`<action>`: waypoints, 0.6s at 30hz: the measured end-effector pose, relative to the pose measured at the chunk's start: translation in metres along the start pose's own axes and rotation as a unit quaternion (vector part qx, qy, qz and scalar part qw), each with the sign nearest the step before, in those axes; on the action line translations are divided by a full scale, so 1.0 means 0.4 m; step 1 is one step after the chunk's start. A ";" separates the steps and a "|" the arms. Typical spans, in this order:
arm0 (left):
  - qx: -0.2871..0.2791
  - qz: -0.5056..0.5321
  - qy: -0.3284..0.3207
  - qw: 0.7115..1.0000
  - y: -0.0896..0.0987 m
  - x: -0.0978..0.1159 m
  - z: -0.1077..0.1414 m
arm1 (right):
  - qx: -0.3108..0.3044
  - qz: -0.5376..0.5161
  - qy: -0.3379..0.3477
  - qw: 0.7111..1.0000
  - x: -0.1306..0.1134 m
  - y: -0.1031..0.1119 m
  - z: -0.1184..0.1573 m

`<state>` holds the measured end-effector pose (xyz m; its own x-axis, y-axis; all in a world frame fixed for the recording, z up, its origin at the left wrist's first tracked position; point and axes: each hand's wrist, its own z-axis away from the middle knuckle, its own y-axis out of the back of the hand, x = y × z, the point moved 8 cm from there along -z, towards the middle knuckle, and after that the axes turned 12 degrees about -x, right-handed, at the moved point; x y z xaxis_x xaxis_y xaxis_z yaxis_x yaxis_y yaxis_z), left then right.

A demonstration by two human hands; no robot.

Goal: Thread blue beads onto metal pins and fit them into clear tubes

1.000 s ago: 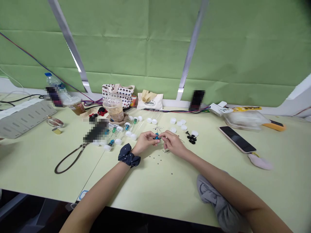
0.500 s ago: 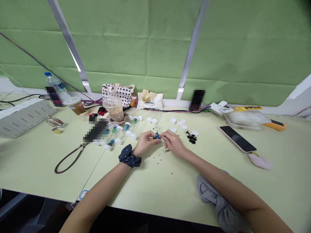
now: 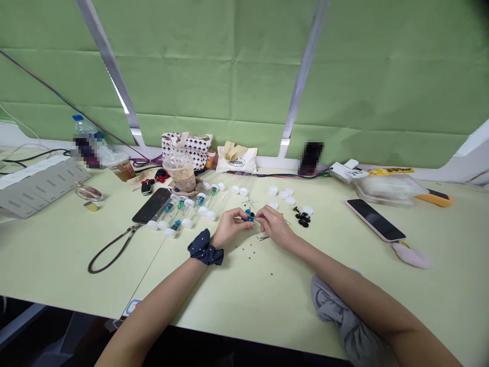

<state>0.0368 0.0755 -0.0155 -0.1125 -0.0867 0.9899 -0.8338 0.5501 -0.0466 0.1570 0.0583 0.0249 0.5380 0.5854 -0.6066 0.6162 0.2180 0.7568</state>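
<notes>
A green fabric blind [image 3: 244, 66] hangs behind the pale green desk [image 3: 76, 265]. Along its back edge stand a diamond-patterned tote bag [image 3: 187, 151], a small canvas pouch [image 3: 236, 159] and a plastic cup [image 3: 181, 172] holding what looks like milky tea. Further left sit a water bottle [image 3: 86, 127] and a grey power strip [image 3: 42, 187]. A smartphone in a pink case [image 3: 375, 219] lies to the right, and a grey cloth [image 3: 336, 311] sits at the desk's front edge.

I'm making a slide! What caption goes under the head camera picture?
Left hand and right hand hold a blue part on a desk, beside clear tubes and white caps.
</notes>
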 end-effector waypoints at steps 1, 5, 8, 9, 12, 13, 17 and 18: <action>-0.002 0.004 0.001 1.000 0.000 -0.001 -0.001 | 0.005 0.019 0.006 1.000 -0.002 0.001 0.001; -0.009 0.026 0.006 1.000 0.000 -0.008 -0.004 | 0.024 0.092 0.025 0.995 -0.012 0.002 0.005; -0.010 0.029 0.004 1.000 -0.001 -0.006 -0.004 | 0.035 0.125 0.037 0.991 -0.020 0.003 0.007; -0.009 0.028 0.004 1.000 -0.002 -0.005 -0.003 | 0.038 0.133 0.040 0.990 -0.023 0.003 0.008; -0.007 0.021 0.008 1.000 -0.006 0.000 0.000 | 0.048 0.160 0.038 0.985 -0.026 0.003 0.010; -0.006 0.020 0.010 1.000 -0.007 0.001 0.001 | 0.051 0.170 0.034 0.984 -0.025 0.003 0.010; -0.006 0.018 0.009 1.000 -0.010 0.005 0.003 | 0.064 0.210 0.030 0.975 -0.023 0.001 0.012; -0.006 0.020 0.009 1.000 -0.011 0.005 0.003 | 0.067 0.220 0.032 0.973 -0.022 0.000 0.012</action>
<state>0.0397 0.0718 -0.0135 -0.1363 -0.0499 0.9894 -0.8218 0.5634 -0.0848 0.1549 0.0492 0.0291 0.7330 0.6467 -0.2108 0.4052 -0.1663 0.8990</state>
